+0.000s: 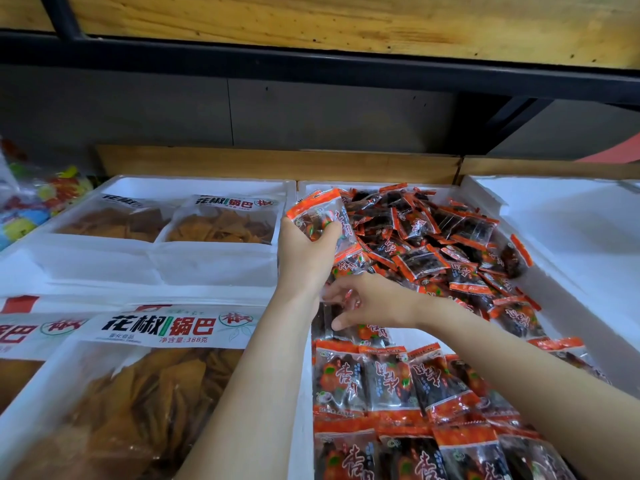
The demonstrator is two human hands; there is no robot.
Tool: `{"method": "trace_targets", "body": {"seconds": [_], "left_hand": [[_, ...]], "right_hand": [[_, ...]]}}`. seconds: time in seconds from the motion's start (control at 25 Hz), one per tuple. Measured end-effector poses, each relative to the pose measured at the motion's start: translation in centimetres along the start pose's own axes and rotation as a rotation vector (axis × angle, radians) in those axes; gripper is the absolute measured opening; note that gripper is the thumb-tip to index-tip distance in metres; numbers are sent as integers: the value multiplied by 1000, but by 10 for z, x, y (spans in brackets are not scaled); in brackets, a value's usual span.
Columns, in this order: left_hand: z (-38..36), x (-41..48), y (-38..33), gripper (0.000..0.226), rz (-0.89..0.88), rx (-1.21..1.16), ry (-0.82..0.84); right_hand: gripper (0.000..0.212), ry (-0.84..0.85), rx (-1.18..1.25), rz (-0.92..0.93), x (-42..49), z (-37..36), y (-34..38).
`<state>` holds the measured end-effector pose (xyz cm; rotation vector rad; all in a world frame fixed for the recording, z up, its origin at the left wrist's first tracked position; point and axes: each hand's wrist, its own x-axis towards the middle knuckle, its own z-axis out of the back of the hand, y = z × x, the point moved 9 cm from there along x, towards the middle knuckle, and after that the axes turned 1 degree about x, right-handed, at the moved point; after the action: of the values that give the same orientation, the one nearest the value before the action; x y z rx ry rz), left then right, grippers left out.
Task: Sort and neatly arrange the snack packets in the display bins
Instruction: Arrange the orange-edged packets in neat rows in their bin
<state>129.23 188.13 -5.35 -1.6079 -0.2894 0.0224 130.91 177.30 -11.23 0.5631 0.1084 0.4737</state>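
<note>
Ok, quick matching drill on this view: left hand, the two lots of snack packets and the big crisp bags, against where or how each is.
1. left hand
2. loose packets
3. lined-up packets
4. crisp bags

A. in the left bins
B. in rows at the front of the middle bin
C. heaped at the back of the middle bin
D. raised, holding a bunch of packets

Pairs: 1-D, 2-C, 3-B, 4-A

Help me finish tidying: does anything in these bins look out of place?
Yes. The far part of the middle bin holds a heap of orange packets lying at all angles, unlike the near rows, which lie flat and lined up. The left hand grips a bunch above it.
</note>
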Motion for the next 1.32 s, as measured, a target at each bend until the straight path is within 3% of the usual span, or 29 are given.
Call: {"method": "trace_targets", "body": {"seconds": [0.16, 0.32, 0.44, 0.52, 0.68, 0.8, 0.88, 0.96, 1.04, 1.12, 1.24, 1.32], "left_hand": [[-5, 1, 3, 55, 22, 5, 18], [-9, 0, 6, 51, 36, -25, 34], [-13, -4, 9, 69, 87, -40, 57], [-16, -6, 9, 79, 101, -51, 72], [-19, -8, 8, 78, 85, -50, 96], [-20, -6, 13, 84, 106, -22, 109], [-21, -4, 14, 75, 111, -48, 111], [-21, -4, 14, 71, 108, -49, 101], [-22, -6, 13, 77, 97, -12, 105], [-25, -8, 13, 80, 81, -13, 118], [-24, -7, 15, 64, 76, -10, 102], [-25, -9, 12, 63, 71, -9, 111]], "right_hand": [[42, -100, -131, 51, -18, 9, 12], [41, -335, -250, -83, -36, 61, -24], [57, -199, -420, -241, -46, 62, -68], [65, -133, -442, -243, -48, 56, -78], [80, -11, -455, -265, -43, 52, -89], [56, -101, -513, -258, -46, 66, -90], [31, -229, -580, -225, -52, 79, -76], [23, -395, -631, -184, -62, 97, -55], [22, -549, -502, -201, -77, 113, -43], [17, -604, -78, -268, -89, 113, -40], [10, -394, 649, -350, -107, 69, -16], [7, -199, 787, -385, -123, 31, 12]]}}
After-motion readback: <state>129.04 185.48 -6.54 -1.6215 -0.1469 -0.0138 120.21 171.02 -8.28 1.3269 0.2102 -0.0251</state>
